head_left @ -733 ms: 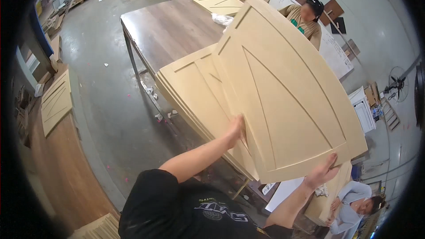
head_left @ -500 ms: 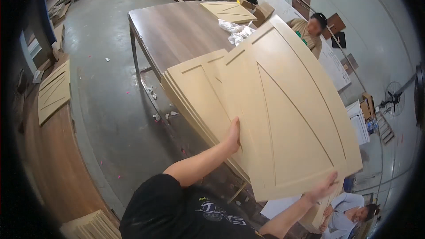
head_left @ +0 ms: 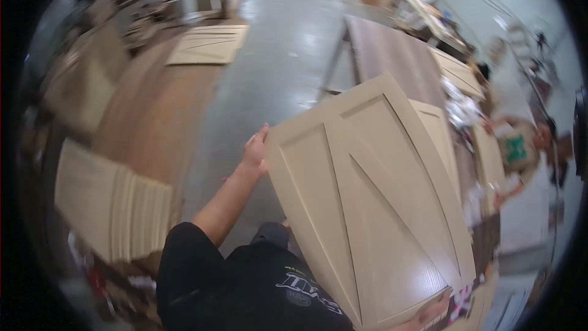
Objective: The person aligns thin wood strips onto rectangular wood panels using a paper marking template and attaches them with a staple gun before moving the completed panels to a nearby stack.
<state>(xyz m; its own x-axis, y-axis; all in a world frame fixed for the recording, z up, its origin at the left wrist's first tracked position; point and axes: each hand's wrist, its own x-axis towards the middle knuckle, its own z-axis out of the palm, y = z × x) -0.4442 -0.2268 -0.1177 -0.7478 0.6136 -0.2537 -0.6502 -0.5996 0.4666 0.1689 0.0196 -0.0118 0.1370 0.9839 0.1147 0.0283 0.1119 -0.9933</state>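
I hold a large beige panelled door board (head_left: 367, 202) with routed diagonal grooves, lifted in front of my body. My left hand (head_left: 256, 151) grips its upper left edge. My right hand (head_left: 433, 312) grips its lower right corner near the bottom of the view. Behind the board, more beige panels (head_left: 436, 129) lie stacked on a dark brown worktable (head_left: 392, 55).
A stack of pale boards (head_left: 110, 205) sits at my lower left, beside a brown table surface (head_left: 156, 116) carrying another grooved panel (head_left: 208, 44). A grey concrete floor (head_left: 282, 43) runs between the tables. Another person (head_left: 520, 147) stands at the right.
I have lifted the top panel off the stack and swung it toward me; my view has turned left, so the table now lies behind the board.
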